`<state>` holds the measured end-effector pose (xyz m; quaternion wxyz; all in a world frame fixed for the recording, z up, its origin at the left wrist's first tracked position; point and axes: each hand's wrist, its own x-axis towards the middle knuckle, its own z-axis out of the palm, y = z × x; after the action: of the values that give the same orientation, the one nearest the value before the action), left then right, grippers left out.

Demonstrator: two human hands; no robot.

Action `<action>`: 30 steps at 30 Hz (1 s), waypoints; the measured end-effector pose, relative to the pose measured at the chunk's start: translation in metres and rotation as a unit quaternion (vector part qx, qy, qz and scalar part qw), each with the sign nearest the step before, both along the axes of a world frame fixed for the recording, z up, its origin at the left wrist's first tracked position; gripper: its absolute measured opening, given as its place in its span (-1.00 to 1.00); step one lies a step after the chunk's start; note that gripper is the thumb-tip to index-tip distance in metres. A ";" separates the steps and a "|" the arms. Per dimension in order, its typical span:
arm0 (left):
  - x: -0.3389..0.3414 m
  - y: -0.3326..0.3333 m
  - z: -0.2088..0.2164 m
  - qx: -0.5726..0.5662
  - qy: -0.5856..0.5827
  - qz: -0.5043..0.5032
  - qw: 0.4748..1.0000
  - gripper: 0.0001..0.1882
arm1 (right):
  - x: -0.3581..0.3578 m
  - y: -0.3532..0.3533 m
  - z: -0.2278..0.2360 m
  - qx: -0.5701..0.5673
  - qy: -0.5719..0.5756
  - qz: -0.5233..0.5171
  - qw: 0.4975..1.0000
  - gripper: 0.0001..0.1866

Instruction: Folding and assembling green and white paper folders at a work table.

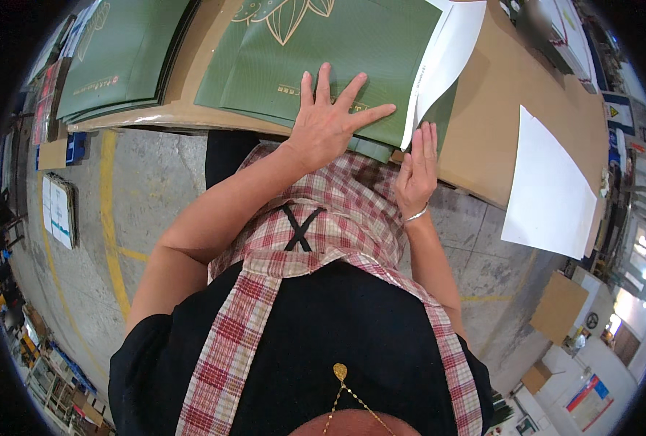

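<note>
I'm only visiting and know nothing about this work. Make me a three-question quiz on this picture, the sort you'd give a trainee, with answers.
1. True or false: the left hand lies with its fingers spread on a green sheet with a gold line drawing.

2. Which of these is the right hand closest to?
A) a yellow floor line
B) the lower end of the curled white sheet
C) the gold pendant

3. In your own words: what colours and pattern does the apron have?

Key:
1. True
2. B
3. Red and white checks
</note>
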<state>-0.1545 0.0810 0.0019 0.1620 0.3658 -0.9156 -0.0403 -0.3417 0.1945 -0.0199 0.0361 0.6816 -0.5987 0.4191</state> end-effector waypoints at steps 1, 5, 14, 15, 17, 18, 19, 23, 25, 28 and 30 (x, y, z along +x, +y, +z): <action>0.000 0.000 0.000 0.002 0.001 0.001 1.000 -0.15 | 0.000 0.000 -0.001 0.002 0.001 0.001 1.000 -0.55; 0.000 0.000 -0.001 -0.011 0.013 0.003 1.000 -0.16 | 0.000 -0.004 -0.004 -0.008 0.030 -0.003 1.000 -0.54; -0.001 0.003 0.000 -0.017 0.001 0.004 1.000 -0.20 | -0.004 0.003 -0.004 -0.006 0.035 0.000 0.999 -0.54; -0.001 0.004 0.002 -0.022 -0.010 0.008 1.000 -0.21 | -0.003 0.002 -0.004 -0.009 0.039 -0.005 0.999 -0.54; -0.001 0.000 0.002 -0.012 -0.023 0.004 1.000 -0.22 | -0.002 0.001 -0.003 -0.011 0.043 -0.005 0.999 -0.53; -0.002 -0.001 0.004 -0.003 -0.035 -0.001 0.999 -0.23 | -0.002 0.000 -0.002 -0.013 0.047 -0.004 0.999 -0.52; 0.000 -0.001 0.006 -0.002 -0.035 -0.002 0.999 -0.23 | -0.001 0.000 -0.003 -0.012 0.047 -0.005 0.999 -0.52; 0.005 -0.003 0.008 -0.014 -0.041 -0.013 0.999 -0.20 | 0.000 -0.001 -0.003 -0.015 0.067 -0.012 0.998 -0.55; 0.005 -0.003 0.007 -0.014 -0.043 -0.018 0.999 -0.16 | 0.000 0.000 -0.004 -0.010 0.075 -0.014 0.997 -0.50; 0.006 -0.003 0.006 -0.017 -0.036 -0.021 0.999 -0.17 | 0.001 -0.001 -0.005 -0.008 0.089 -0.017 0.996 -0.48; 0.007 -0.003 0.007 -0.019 -0.043 -0.023 0.999 -0.18 | 0.003 -0.002 -0.004 -0.007 0.099 -0.019 0.995 -0.48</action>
<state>-0.1474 0.0780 0.0092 0.1284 0.3431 -0.9304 -0.0104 -0.3388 0.1924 -0.0239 0.1081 0.7075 -0.6023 0.3535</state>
